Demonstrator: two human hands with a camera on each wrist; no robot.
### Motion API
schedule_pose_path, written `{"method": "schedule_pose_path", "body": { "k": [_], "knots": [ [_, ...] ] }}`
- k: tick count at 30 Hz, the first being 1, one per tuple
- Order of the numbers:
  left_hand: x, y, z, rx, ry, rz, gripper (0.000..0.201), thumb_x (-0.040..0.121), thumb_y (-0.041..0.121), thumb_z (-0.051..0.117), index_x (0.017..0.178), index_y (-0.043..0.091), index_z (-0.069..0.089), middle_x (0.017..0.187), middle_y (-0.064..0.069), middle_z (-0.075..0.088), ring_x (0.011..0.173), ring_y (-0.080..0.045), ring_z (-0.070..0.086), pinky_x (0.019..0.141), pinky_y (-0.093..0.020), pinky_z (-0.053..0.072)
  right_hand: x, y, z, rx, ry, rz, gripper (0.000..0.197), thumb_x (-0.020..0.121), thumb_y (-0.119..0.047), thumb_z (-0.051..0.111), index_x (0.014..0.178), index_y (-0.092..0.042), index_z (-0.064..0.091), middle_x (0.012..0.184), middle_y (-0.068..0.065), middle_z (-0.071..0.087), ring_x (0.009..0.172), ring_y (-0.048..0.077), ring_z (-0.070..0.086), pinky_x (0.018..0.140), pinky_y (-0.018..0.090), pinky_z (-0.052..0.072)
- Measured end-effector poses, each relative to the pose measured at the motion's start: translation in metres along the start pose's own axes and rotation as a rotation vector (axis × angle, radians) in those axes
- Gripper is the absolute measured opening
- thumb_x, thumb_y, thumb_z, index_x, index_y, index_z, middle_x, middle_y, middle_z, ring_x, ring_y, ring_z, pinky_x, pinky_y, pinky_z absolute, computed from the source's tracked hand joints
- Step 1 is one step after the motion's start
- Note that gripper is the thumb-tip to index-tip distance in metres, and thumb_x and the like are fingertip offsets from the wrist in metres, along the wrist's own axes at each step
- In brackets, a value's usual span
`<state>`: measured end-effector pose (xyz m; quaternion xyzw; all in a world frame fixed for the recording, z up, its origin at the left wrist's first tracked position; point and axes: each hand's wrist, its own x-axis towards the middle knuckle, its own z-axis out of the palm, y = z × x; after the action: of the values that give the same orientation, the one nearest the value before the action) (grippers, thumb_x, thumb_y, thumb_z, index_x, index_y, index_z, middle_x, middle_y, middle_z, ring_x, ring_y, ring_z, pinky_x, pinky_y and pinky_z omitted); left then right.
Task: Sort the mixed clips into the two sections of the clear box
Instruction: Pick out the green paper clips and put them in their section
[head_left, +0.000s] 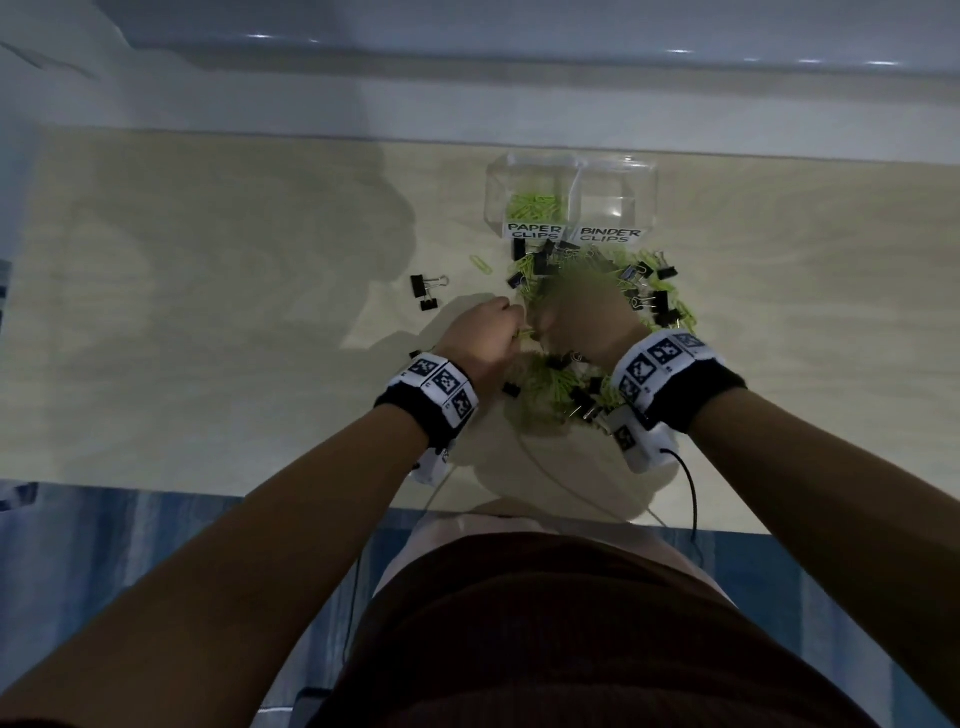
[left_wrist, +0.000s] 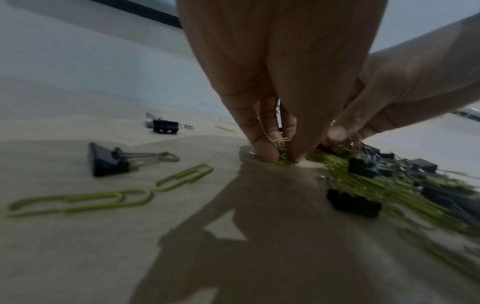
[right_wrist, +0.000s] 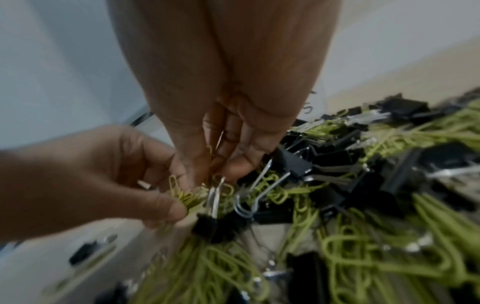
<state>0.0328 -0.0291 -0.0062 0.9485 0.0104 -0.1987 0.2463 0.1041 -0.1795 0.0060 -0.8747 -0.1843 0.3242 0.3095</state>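
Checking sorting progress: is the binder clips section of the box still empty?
Empty, it seems: the binder section shows only clear plastic, while the paper section holds green clips.

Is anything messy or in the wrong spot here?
Yes. The mixed pile of green and black clips lies spread across the table, and a few black binder clips lie apart to its left. The box's binder clips section looks empty.

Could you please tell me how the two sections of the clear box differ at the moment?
The left section holds a small heap of green paper clips; the right section shows none. The left section's label reads PAPER CLIPS; the right section's label reads BINDER CLIPS. Both are clear, open-topped and side by side.
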Motion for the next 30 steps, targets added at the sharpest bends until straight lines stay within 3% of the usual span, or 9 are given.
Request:
{"method": "schedule_pose_path", "body": {
  "k": [6,9,11,13,18,23,25,28,30],
  "knots": [
    [-0.001,-0.013,-0.017,-0.394,0.094,-0.118,0.014,0.082,0.014,0.068,0.094,0.007,0.066,0.086,-0.008,0.064,0.075,-0.016,0.056,0.068,-0.024,0.044,-0.004,-0.007,-0.022,0.526,0.075,0.113,0.011,0.071,-0.005,0.078,0.079,-0.005,0.071,0.068,0.007,0.07,0.052,0.01,0.06,0.047,0.015,0.048],
    [0.007,-0.006,-0.042,-0.555,0.185,-0.141,0.006,0.082,0.009,0.067,0.089,0.008,0.067,0.076,-0.002,0.063,0.066,-0.012,0.057,0.064,-0.022,0.049,0.003,-0.018,-0.04,0.635,0.131,0.076,0.012,0.071,-0.002,0.077,0.081,-0.003,0.07,0.068,0.001,0.071,0.06,0.017,0.063,0.06,0.025,0.057],
    [0.021,-0.003,-0.06,-0.61,0.266,-0.127,0.005,0.082,0.009,0.068,0.086,0.008,0.066,0.076,-0.001,0.066,0.066,-0.012,0.061,0.065,-0.021,0.052,0.015,-0.029,-0.052,0.625,0.201,0.064,0.01,0.075,-0.003,0.074,0.083,-0.003,0.069,0.076,0.002,0.072,0.064,0.013,0.067,0.061,0.022,0.056],
    [0.04,0.001,-0.076,-0.596,0.369,-0.142,0.008,0.082,0.011,0.069,0.087,0.006,0.066,0.079,-0.006,0.068,0.069,-0.015,0.063,0.066,-0.021,0.054,0.031,-0.042,-0.062,0.558,0.298,0.039,0.004,0.078,-0.005,0.071,0.081,-0.005,0.068,0.079,0.004,0.072,0.067,0.01,0.069,0.061,0.019,0.055],
    [0.083,0.004,-0.096,-0.394,0.459,-0.163,0.012,0.079,0.011,0.068,0.091,0.008,0.07,0.088,-0.006,0.071,0.077,-0.016,0.065,0.073,-0.024,0.054,0.079,-0.054,-0.069,0.409,0.439,0.045,0.016,0.071,-0.004,0.073,0.07,-0.02,0.069,0.078,0.003,0.072,0.074,0.017,0.069,0.069,0.035,0.06],
    [0.059,-0.002,-0.085,-0.173,0.446,-0.067,0.03,0.084,0.015,0.064,0.113,0.011,0.063,0.115,-0.006,0.064,0.103,-0.02,0.06,0.092,-0.034,0.05,0.063,-0.05,-0.059,0.017,0.35,-0.061,0.026,0.075,-0.006,0.072,0.099,-0.018,0.069,0.1,-0.003,0.069,0.09,0.009,0.063,0.085,0.025,0.053],
    [0.033,-0.006,-0.069,-0.203,0.448,-0.048,0.022,0.084,0.014,0.064,0.106,0.011,0.065,0.109,-0.006,0.062,0.098,-0.021,0.059,0.088,-0.035,0.05,0.038,-0.043,-0.05,-0.089,0.281,-0.18,0.023,0.078,-0.005,0.069,0.098,-0.015,0.068,0.099,-0.001,0.066,0.089,0.012,0.061,0.084,0.024,0.052],
    [-0.006,-0.003,-0.034,-0.212,0.207,-0.091,0.013,0.085,0.015,0.061,0.096,0.01,0.065,0.097,-0.008,0.06,0.087,-0.022,0.058,0.079,-0.034,0.048,0.004,-0.022,-0.026,-0.235,0.061,-0.269,0.016,0.08,-0.006,0.066,0.092,-0.017,0.068,0.093,-0.004,0.063,0.082,0.016,0.062,0.077,0.027,0.054],
    [-0.026,0.004,-0.008,-0.259,0.078,-0.067,0.015,0.082,0.018,0.058,0.092,0.009,0.064,0.092,-0.009,0.057,0.083,-0.025,0.056,0.073,-0.033,0.045,-0.014,-0.008,-0.009,-0.34,-0.061,-0.286,0.019,0.081,-0.007,0.063,0.097,-0.016,0.068,0.104,0.0,0.062,0.091,0.02,0.062,0.079,0.031,0.054]
  ]
}}
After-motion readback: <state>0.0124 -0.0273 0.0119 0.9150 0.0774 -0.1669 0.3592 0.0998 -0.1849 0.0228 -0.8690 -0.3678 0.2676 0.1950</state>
